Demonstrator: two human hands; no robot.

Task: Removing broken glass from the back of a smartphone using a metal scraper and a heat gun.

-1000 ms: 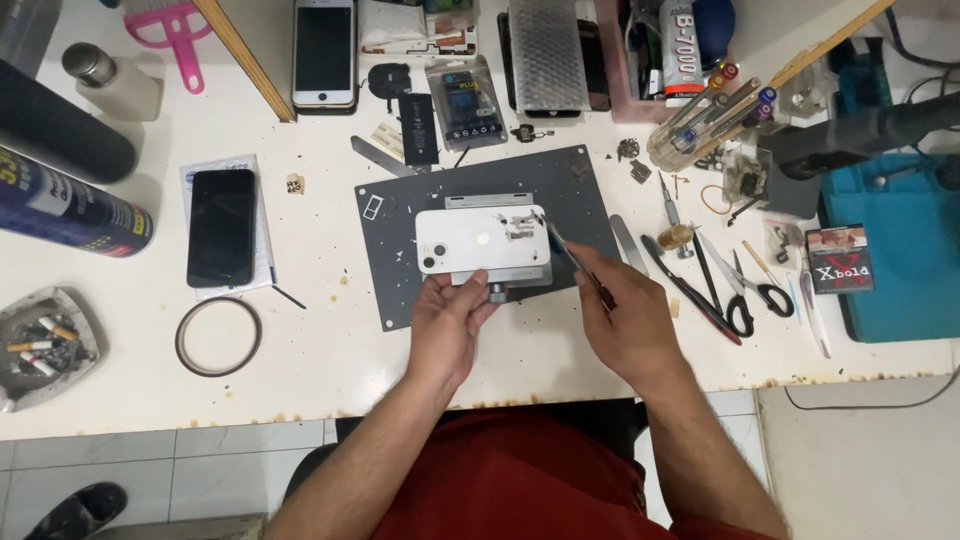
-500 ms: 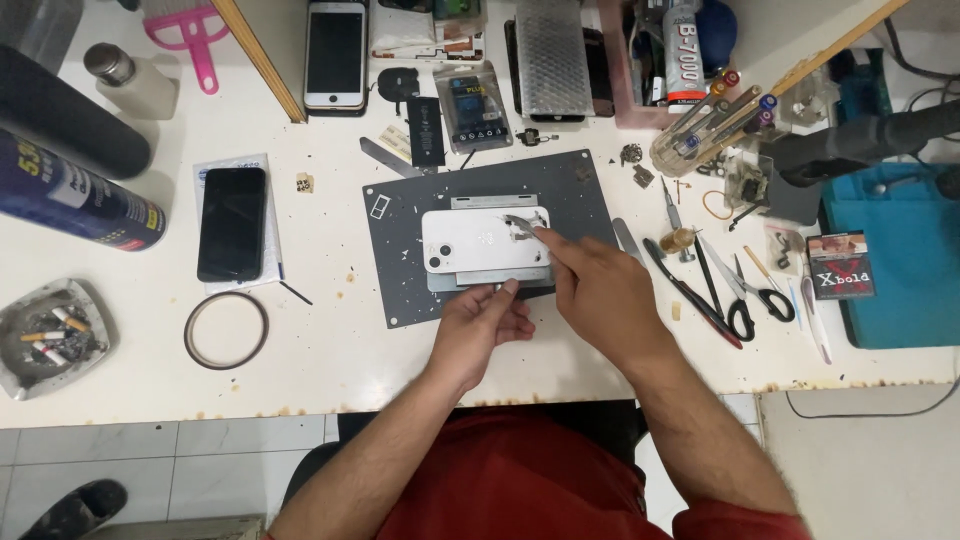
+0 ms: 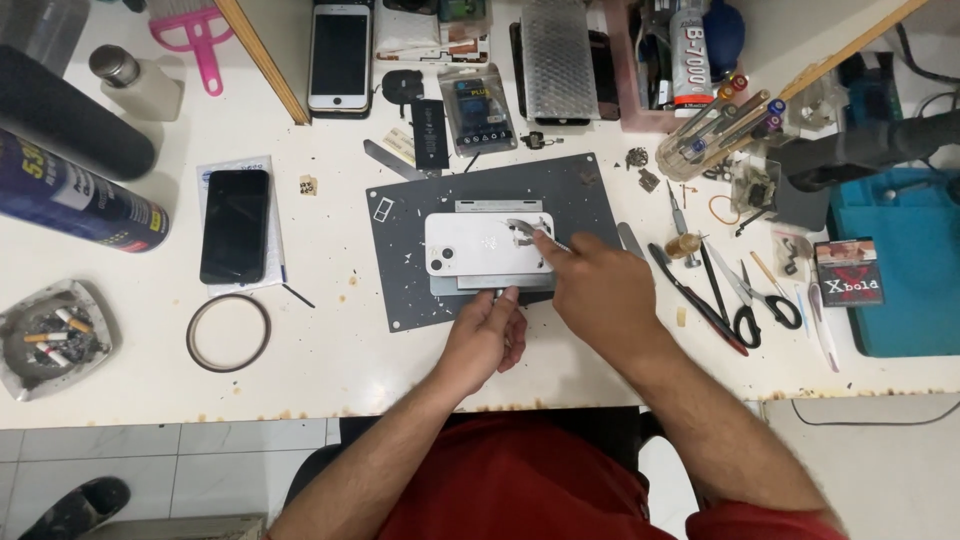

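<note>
Head view: the right hand (image 3: pixel 600 290) pinches a thin tool (image 3: pixel 553 241), fingers clenched on it, its tip on the white phone (image 3: pixel 480 245). The left hand (image 3: pixel 485 335) rests its fingers on the near edge of the grey plate (image 3: pixel 495 282) under the phone; they grasp nothing. Phone and plate lie on a dark mat (image 3: pixel 400 275) mid-bench. Scissors (image 3: pixel 755 300) lie right, a black phone (image 3: pixel 235 225) and tape ring (image 3: pixel 228 332) left.
</note>
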